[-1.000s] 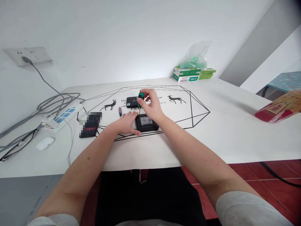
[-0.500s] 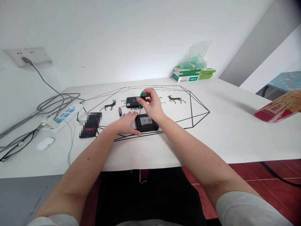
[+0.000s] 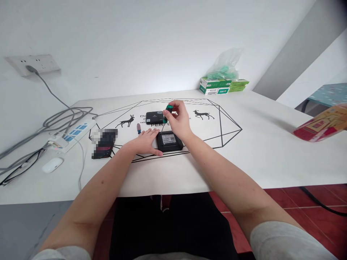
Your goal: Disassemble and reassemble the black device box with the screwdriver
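Note:
My right hand (image 3: 177, 119) is closed on a green and black screwdriver (image 3: 168, 112), whose thin shaft slants down to the upper left edge of a black square device (image 3: 169, 141) with a white label. Fingers spread, my left hand (image 3: 147, 141) lies against that device's left side. Behind them a second black box (image 3: 154, 117) rests on the printed mat. A small screwdriver (image 3: 138, 128) with a clear reddish and blue handle lies just beyond my left fingertips.
At the left are a phone (image 3: 104, 143), a white earbud case (image 3: 52, 165), a power strip (image 3: 78, 133) and grey cables. Green boxes (image 3: 215, 83) with a plastic bag stand at the back wall. A red and yellow package (image 3: 321, 124) sits at the right.
My right hand has shifted slightly right, and the screwdriver's handle now tilts more to the right. More of the black box behind shows. My left hand has stayed in place.

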`<action>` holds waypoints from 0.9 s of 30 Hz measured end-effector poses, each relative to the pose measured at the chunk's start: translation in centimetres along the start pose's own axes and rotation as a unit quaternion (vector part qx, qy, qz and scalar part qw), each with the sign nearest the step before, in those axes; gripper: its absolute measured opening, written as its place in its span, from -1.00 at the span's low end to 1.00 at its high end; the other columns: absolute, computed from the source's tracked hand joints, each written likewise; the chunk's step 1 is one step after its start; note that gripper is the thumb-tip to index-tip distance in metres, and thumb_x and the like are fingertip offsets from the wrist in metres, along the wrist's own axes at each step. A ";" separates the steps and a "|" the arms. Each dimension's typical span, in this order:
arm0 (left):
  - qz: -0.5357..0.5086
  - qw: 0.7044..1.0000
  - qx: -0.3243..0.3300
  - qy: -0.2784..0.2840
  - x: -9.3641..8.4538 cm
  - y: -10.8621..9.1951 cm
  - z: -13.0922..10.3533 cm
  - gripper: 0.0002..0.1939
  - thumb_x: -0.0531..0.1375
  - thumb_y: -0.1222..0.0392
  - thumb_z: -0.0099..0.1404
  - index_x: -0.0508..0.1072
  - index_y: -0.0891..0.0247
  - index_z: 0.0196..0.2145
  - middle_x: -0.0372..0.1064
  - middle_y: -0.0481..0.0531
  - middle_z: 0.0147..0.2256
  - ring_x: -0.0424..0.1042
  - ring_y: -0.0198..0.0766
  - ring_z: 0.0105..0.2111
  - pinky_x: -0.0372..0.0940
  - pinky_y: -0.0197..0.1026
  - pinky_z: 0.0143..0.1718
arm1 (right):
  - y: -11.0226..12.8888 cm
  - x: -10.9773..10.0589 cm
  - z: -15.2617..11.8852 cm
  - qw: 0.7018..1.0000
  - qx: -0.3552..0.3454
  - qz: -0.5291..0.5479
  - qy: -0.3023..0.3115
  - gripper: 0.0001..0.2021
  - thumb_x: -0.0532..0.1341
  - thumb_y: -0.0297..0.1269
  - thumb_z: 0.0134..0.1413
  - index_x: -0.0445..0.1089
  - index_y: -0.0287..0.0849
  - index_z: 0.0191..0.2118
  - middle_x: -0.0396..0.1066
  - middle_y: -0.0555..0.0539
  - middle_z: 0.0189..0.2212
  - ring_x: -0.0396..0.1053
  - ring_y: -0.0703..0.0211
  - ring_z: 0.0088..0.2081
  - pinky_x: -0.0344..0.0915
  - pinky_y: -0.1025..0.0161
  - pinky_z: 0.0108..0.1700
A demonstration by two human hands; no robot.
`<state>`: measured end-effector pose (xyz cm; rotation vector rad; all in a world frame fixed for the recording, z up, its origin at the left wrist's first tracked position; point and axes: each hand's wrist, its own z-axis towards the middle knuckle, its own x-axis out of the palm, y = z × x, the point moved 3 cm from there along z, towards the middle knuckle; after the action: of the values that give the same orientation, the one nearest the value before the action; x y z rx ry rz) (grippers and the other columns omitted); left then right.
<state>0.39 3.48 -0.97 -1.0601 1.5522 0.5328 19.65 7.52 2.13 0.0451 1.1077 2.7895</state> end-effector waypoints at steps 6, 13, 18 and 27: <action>0.001 1.000 -0.002 0.000 0.0 -0.1 -0.1 0.47 0.20 -0.66 0.17 -0.27 0.32 0.66 -0.40 0.37 0.65 -0.38 0.31 0.64 -0.27 0.33 0.59 | 0.4 0.7 -0.1 1.000 -0.016 -0.012 0.015 -0.72 0.36 -0.10 0.30 0.41 0.04 0.06 0.47 -0.09 -0.03 0.43 0.06 -0.05 0.51 0.05 -0.10; -0.003 1.000 0.004 -0.001 0.0 0.1 0.0 0.47 0.21 -0.67 0.17 -0.30 0.26 0.66 -0.40 0.34 0.65 -0.38 0.34 0.64 -0.26 0.35 0.59 | -0.1 0.7 0.1 1.000 -0.018 -0.011 0.002 -0.71 0.36 -0.10 0.29 0.42 0.05 0.07 0.47 -0.09 -0.03 0.44 0.05 -0.05 0.51 0.05 -0.10; -0.004 1.000 0.004 0.001 0.1 0.1 0.1 0.47 0.20 -0.68 0.17 -0.32 0.24 0.67 -0.42 0.34 0.66 -0.41 0.34 0.64 -0.27 0.36 0.59 | -0.1 0.8 0.0 1.000 -0.025 -0.013 0.005 -0.71 0.37 -0.10 0.29 0.42 0.03 0.06 0.47 -0.09 -0.04 0.45 0.05 -0.05 0.52 0.04 -0.09; 0.004 1.000 0.003 -0.005 0.1 0.1 0.1 0.46 0.20 -0.67 0.19 -0.32 0.25 0.67 -0.41 0.34 0.65 -0.37 0.37 0.64 -0.25 0.37 0.58 | 1.2 1.1 -0.5 0.996 -0.050 -0.046 0.061 -0.69 0.21 0.05 0.46 0.47 0.02 0.12 0.59 -0.14 0.08 0.51 0.01 -0.05 0.54 -0.04 0.01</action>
<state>0.35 3.57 -1.07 -1.0451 1.5495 0.5368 18.41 6.52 2.58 -0.1854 0.9676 2.7925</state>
